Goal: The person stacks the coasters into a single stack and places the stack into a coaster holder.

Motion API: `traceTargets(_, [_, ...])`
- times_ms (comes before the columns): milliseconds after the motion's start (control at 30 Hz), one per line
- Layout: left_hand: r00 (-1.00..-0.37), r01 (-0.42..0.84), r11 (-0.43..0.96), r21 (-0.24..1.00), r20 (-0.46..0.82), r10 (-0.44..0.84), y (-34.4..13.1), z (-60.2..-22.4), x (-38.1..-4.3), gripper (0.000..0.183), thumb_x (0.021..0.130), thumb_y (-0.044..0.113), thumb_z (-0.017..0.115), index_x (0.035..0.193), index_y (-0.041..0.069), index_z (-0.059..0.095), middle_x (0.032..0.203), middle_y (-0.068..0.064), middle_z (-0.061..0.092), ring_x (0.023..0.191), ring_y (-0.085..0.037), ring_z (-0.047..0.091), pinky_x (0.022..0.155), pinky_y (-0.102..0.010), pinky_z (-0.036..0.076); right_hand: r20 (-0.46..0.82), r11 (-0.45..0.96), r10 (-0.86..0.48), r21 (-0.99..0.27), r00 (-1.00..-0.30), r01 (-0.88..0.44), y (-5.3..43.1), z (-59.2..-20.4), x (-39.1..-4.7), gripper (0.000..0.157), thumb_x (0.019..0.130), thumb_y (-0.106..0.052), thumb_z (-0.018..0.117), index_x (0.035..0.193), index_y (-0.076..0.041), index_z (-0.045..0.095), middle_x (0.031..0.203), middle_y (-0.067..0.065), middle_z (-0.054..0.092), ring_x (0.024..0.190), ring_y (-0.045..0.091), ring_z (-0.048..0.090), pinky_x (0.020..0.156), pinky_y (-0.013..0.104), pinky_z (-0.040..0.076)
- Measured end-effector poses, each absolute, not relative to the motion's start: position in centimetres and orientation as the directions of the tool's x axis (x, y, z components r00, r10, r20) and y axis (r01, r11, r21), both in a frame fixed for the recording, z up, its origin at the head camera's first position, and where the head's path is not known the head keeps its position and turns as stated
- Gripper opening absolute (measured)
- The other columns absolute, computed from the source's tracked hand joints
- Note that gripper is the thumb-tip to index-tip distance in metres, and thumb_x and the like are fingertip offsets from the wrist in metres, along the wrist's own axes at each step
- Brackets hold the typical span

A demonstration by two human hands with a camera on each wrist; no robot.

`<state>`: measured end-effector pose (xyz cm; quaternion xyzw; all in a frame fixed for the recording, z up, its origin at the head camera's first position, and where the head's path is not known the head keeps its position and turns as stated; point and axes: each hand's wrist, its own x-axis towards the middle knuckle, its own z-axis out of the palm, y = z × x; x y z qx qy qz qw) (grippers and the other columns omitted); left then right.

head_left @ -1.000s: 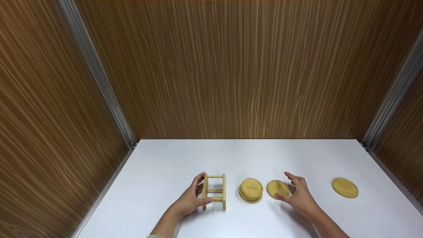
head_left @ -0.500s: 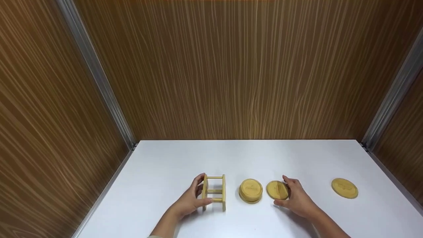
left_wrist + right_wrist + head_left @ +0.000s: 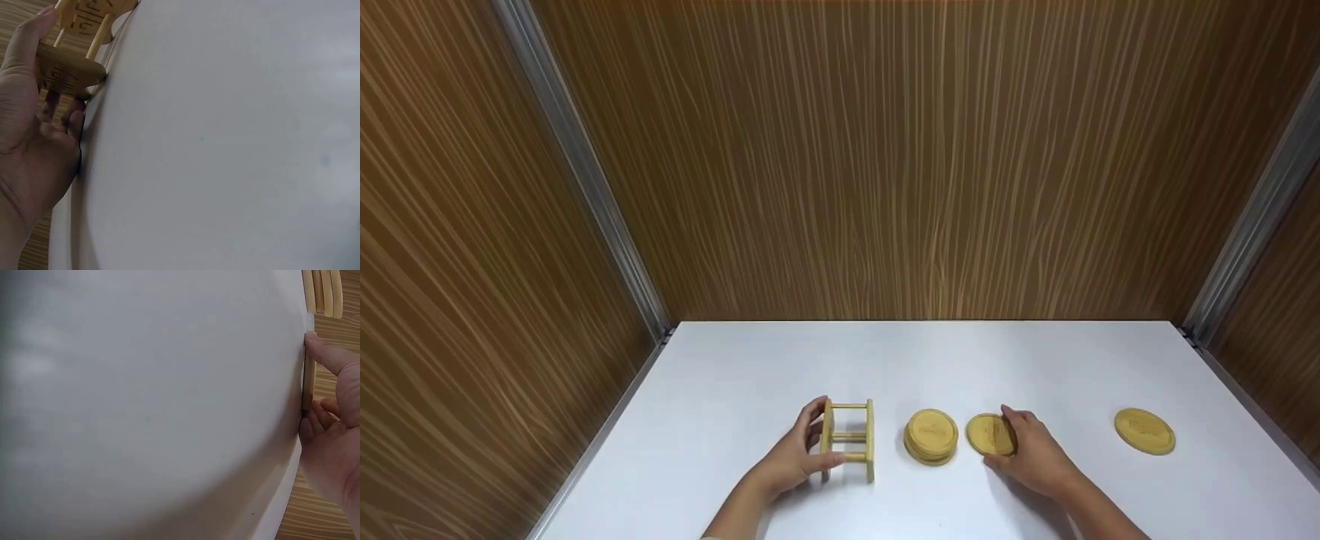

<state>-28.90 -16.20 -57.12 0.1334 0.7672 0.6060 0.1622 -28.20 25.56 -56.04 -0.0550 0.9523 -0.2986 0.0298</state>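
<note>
My left hand (image 3: 787, 459) holds a small wooden coaster holder (image 3: 870, 441), thumb on a front rod and fingers behind the left end panel. Carved marks show on the holder's panels (image 3: 70, 68) in the left wrist view. To the right, my right hand (image 3: 1036, 459) pinches a round wooden coaster (image 3: 985, 433) at its edges, thumb at the near side and fingers at the far side. The right wrist view has this coaster (image 3: 309, 385) edge-on, flat against the white tabletop. Between the hands stands a stack of similar coasters (image 3: 931, 430).
Another coaster (image 3: 1144, 431) lies alone at the far right of the white table (image 3: 780, 360). Wood-grain panels (image 3: 922, 165) rise behind the table and at both sides, with metal posts (image 3: 585, 172) at the corners.
My right hand has lowered onto the coaster, its thumb and fingers closing in from a wide spread to the coaster's edges. The left hand and coaster holder stay put.
</note>
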Motion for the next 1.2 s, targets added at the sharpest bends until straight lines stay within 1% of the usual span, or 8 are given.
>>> traceTargets(133, [-0.910, 0.013, 0.224, 0.975, -0.081, 0.406, -16.2, -57.2, -29.0, 0.117, 0.091, 0.033, 0.091, 0.175, 0.018, 0.010, 0.183, -0.016, 0.017, 0.165, -0.042, 0.032, 0.139, -0.059, 0.024, -0.028, 0.823, -0.110, -0.563, -0.994, -0.075, 25.5, -56.1, -28.2, 0.103, 0.086, -0.033, 0.093, 0.160, 0.012, 0.038, 0.156, 0.037, 0.049, 0.146, 0.060, 0.047, 0.124, 0.071, 0.041])
traceTargets(367, [-0.912, 0.018, 0.238, 0.971, -0.081, 0.402, -16.3, -57.1, -29.0, 0.118, 0.090, 0.034, 0.091, 0.175, 0.019, 0.010, 0.183, -0.015, 0.016, 0.166, -0.041, 0.030, 0.140, -0.056, 0.020, -0.008, 0.821, -0.120, -0.564, -0.993, -0.094, 25.6, -56.4, -28.3, 0.101, 0.086, -0.032, 0.094, 0.158, 0.013, 0.041, 0.151, 0.035, 0.054, 0.143, 0.058, 0.051, 0.123, 0.070, 0.042])
traceTargets(600, [-0.911, 0.012, 0.241, 0.971, -0.088, 0.402, -16.3, -57.0, -28.9, 0.118, 0.091, 0.036, 0.090, 0.175, 0.020, 0.009, 0.183, -0.014, 0.016, 0.166, -0.041, 0.030, 0.139, -0.059, 0.022, 0.007, 0.786, -0.108, -0.611, -0.994, -0.090, 25.8, -56.3, -28.2, 0.101, 0.083, -0.028, 0.097, 0.157, 0.013, 0.043, 0.149, 0.034, 0.056, 0.143, 0.058, 0.051, 0.124, 0.070, 0.041])
traceTargets(767, [-0.910, 0.001, 0.233, 0.973, -0.095, 0.403, -16.3, -57.1, -28.9, 0.118, 0.090, 0.036, 0.091, 0.175, 0.021, 0.010, 0.184, -0.013, 0.015, 0.167, -0.041, 0.029, 0.139, -0.060, 0.023, 0.019, 0.740, -0.095, -0.668, -0.995, -0.083, 26.1, -56.5, -28.2, 0.101, 0.081, -0.024, 0.098, 0.157, 0.013, 0.043, 0.149, 0.032, 0.056, 0.144, 0.056, 0.051, 0.126, 0.070, 0.040])
traceTargets(967, [-0.911, -0.027, 0.210, 0.977, -0.111, 0.397, -16.2, -57.1, -28.8, 0.121, 0.089, 0.035, 0.092, 0.175, 0.021, 0.008, 0.184, -0.013, 0.011, 0.167, -0.042, 0.027, 0.139, -0.061, 0.022, 0.022, 0.672, -0.077, -0.738, -0.997, -0.068, 26.5, -56.5, -28.0, 0.098, 0.081, -0.020, 0.097, 0.157, 0.012, 0.043, 0.148, 0.031, 0.054, 0.144, 0.053, 0.051, 0.129, 0.069, 0.036])
traceTargets(1067, [-0.914, -0.039, 0.201, 0.979, -0.116, 0.389, -16.1, -57.1, -28.8, 0.121, 0.088, 0.034, 0.092, 0.175, 0.022, 0.009, 0.185, -0.013, 0.011, 0.167, -0.041, 0.027, 0.139, -0.060, 0.022, 0.020, 0.636, -0.061, -0.770, -0.998, -0.054, 26.7, -56.5, -28.0, 0.096, 0.082, -0.017, 0.096, 0.156, 0.013, 0.043, 0.148, 0.032, 0.050, 0.144, 0.052, 0.051, 0.130, 0.068, 0.034])
traceTargets(1200, [-0.916, -0.031, 0.204, 0.978, -0.110, 0.385, -16.1, -57.1, -28.9, 0.120, 0.088, 0.033, 0.092, 0.175, 0.021, 0.010, 0.184, -0.014, 0.012, 0.167, -0.042, 0.029, 0.138, -0.061, 0.023, -0.017, 0.600, -0.043, -0.800, -0.999, -0.012, 26.9, -56.6, -28.1, 0.096, 0.084, -0.017, 0.095, 0.156, 0.013, 0.040, 0.150, 0.033, 0.044, 0.146, 0.052, 0.048, 0.131, 0.068, 0.031])
